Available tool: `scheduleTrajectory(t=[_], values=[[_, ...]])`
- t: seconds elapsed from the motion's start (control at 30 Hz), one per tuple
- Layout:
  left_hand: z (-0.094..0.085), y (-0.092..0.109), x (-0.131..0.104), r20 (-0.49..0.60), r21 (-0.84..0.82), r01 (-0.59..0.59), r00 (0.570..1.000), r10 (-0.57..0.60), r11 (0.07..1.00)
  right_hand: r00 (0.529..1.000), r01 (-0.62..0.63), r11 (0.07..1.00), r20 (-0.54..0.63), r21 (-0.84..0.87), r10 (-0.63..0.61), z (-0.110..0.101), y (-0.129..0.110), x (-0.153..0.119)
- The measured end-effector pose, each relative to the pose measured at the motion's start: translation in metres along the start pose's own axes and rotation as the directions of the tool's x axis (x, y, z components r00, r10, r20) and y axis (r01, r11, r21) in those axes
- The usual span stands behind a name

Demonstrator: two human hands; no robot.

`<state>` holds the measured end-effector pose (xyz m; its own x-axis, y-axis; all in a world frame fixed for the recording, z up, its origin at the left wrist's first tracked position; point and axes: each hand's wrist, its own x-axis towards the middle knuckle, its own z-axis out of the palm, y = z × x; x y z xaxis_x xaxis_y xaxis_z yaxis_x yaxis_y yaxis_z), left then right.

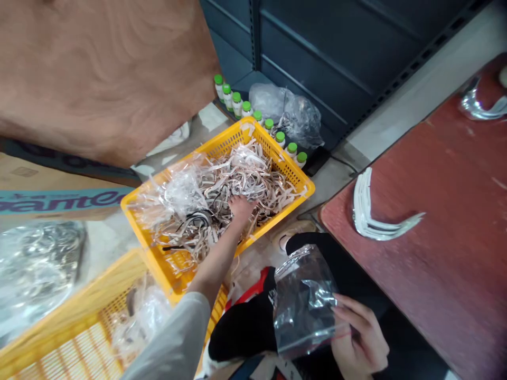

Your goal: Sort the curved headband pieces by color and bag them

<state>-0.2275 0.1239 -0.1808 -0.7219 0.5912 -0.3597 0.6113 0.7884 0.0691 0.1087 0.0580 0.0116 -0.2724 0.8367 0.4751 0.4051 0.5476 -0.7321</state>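
Observation:
My left hand (pixel 241 208) reaches down into a yellow basket (pixel 216 145), its fingers partly sunk among the tangled thin strips (pixel 253 177); whether it grips any is hidden. Clear plastic bags (pixel 182 192) lie on the strips at the basket's left side. In front of my body, my right hand (pixel 358 335) pinches the edge of a clear plastic bag (pixel 303 303), which looks flat.
A red table (pixel 439 211) at the right bears a bundle of white strips (pixel 370 216). Green-capped bottles (pixel 246 108) line the basket's far side beside a dark shelf (pixel 309 58). Another yellow basket (pixel 63 311), a large filled bag (pixel 39 269) and cardboard (pixel 71 198) are at the left.

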Motion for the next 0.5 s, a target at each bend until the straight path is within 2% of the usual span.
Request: scheduleTrajectory(t=[0.17,0.3,0.4,0.5], values=[[-0.002,-0.008,0.020,0.113,-0.018,0.083,0.990,-0.081,0.996,1.000,0.023,0.999,-0.017,0.026,-0.022,0.001,0.003,-0.001],[-0.008,-0.017,0.030,0.202,-0.056,0.075,0.977,-0.063,0.996,1.000,0.019,1.000,-0.020,0.024,-0.019,0.000,0.003,0.000],[-0.018,-0.035,0.023,0.191,-0.108,0.019,0.982,0.002,0.994,1.000,0.002,1.000,-0.021,0.025,-0.001,-0.001,0.003,-0.001],[-0.033,-0.067,0.008,0.110,-0.155,-0.034,0.993,0.051,0.987,1.000,0.009,0.999,-0.007,0.043,-0.009,-0.002,0.004,-0.002]])
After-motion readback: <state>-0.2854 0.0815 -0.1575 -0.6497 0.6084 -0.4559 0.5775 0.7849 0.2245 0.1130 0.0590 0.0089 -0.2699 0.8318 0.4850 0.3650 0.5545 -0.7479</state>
